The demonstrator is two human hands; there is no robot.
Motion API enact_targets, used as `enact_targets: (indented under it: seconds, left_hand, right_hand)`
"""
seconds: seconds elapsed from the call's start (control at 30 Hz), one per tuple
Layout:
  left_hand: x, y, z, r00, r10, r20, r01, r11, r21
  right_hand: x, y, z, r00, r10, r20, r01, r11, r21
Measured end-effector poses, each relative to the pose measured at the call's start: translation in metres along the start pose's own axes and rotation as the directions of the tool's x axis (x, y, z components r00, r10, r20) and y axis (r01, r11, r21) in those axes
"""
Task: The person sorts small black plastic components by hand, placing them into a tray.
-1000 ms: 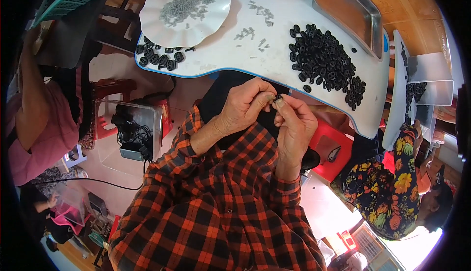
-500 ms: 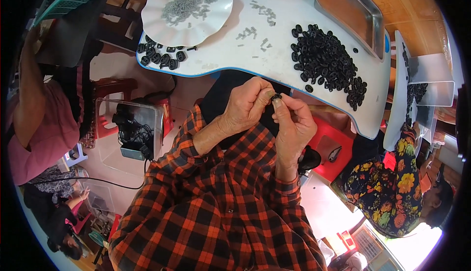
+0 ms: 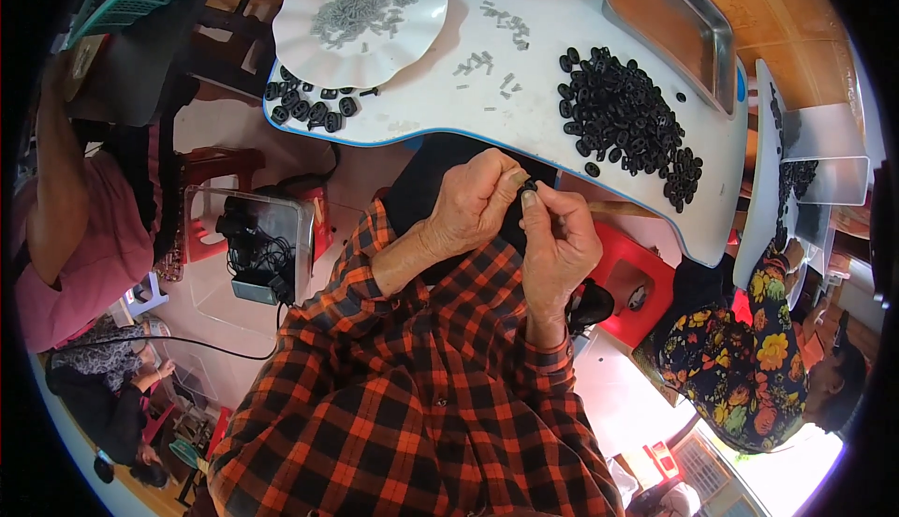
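Observation:
My left hand (image 3: 473, 203) and my right hand (image 3: 559, 241) meet just below the white table's near edge (image 3: 487, 138). Between their fingertips they pinch a small black plastic part (image 3: 530, 185). Both sleeves are red-and-black plaid. On the table beyond my hands lies a big heap of black parts (image 3: 629, 124). A smaller heap of black parts (image 3: 309, 105) lies at the left edge. A few small grey metal pieces (image 3: 492, 58) are scattered in the middle of the table.
A white scalloped plate (image 3: 361, 21) holds several grey pieces. A metal tray (image 3: 670, 21) stands at the back right. A person in a floral top (image 3: 749, 358) sits to my right, another in pink (image 3: 70, 236) to my left. A clear box with cables (image 3: 253, 245) is on the floor.
My hands have stayed together at the table edge. The fingers shifted slightly on the small black part.

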State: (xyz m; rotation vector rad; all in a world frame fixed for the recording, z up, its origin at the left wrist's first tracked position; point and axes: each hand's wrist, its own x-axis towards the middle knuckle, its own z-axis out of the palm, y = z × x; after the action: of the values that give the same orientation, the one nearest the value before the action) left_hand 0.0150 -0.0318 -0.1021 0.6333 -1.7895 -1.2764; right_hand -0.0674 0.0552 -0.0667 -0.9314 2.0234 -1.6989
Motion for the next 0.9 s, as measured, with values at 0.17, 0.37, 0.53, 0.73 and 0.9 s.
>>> enact_targets:
  seconds: [0.17,0.37,0.53,0.73,0.9]
  left_hand:
    - [-0.002,0.001,0.003,1.000,-0.008,0.004,0.008,1.000,-0.012]
    - [-0.003,-0.002,0.005,0.988,-0.132,0.076,0.140,0.984,-0.112]
    - [-0.003,-0.001,0.004,0.950,-0.262,0.168,0.303,0.904,-0.301]
    - [-0.004,0.001,0.006,0.972,-0.211,0.102,0.228,0.953,-0.201]
    - [-0.005,0.001,0.007,0.981,-0.187,0.050,0.193,0.971,-0.139]
  right_hand:
    - [0.001,-0.001,0.000,0.998,-0.054,0.020,0.055,0.996,-0.065]
    - [0.008,0.002,-0.008,0.991,0.073,0.115,-0.073,0.997,0.001]
    - [0.010,-0.010,-0.008,0.977,0.202,0.072,-0.207,0.976,0.063]
    - [0.007,-0.009,-0.008,0.973,0.223,0.052,-0.227,0.969,0.101]
    - [0.006,-0.009,-0.007,0.975,0.210,0.070,-0.217,0.969,0.116]
